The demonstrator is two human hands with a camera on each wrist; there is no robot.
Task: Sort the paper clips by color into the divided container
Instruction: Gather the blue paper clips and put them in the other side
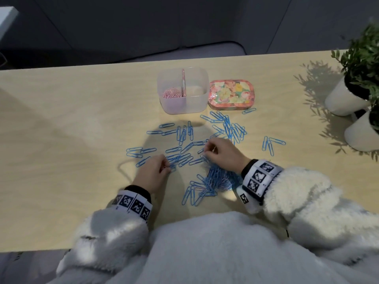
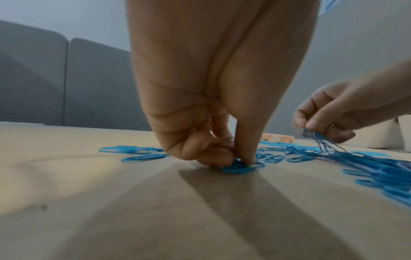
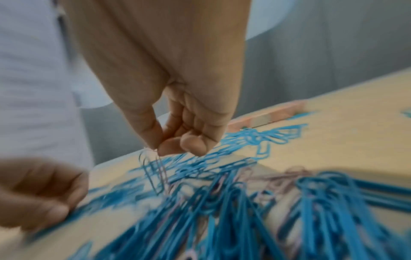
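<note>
A translucent divided container (image 1: pixel 194 103) stands at the table's far middle, with pink clips (image 1: pixel 172 94) in its left compartment. Blue paper clips (image 1: pixel 184 134) lie scattered in front of it. A dense tangle of blue and some pale pink clips (image 1: pixel 217 177) (image 3: pixel 244 202) lies under my right wrist. My left hand (image 1: pixel 168 168) (image 2: pixel 238 161) pinches a small bunch of blue clips (image 2: pixel 242 168) against the table. My right hand (image 1: pixel 206 153) (image 3: pixel 159 149) pinches a few dangling clips (image 3: pixel 155 168), blue and pale pink, just above the tangle.
A floral tin (image 1: pixel 230 94) sits right of the container. Two white plant pots (image 1: pixel 344 99) (image 1: pixel 361 134) stand at the right edge. A dark sofa lies beyond the table's far edge. Bare wood shows on the left of the table (image 1: pixel 61 130).
</note>
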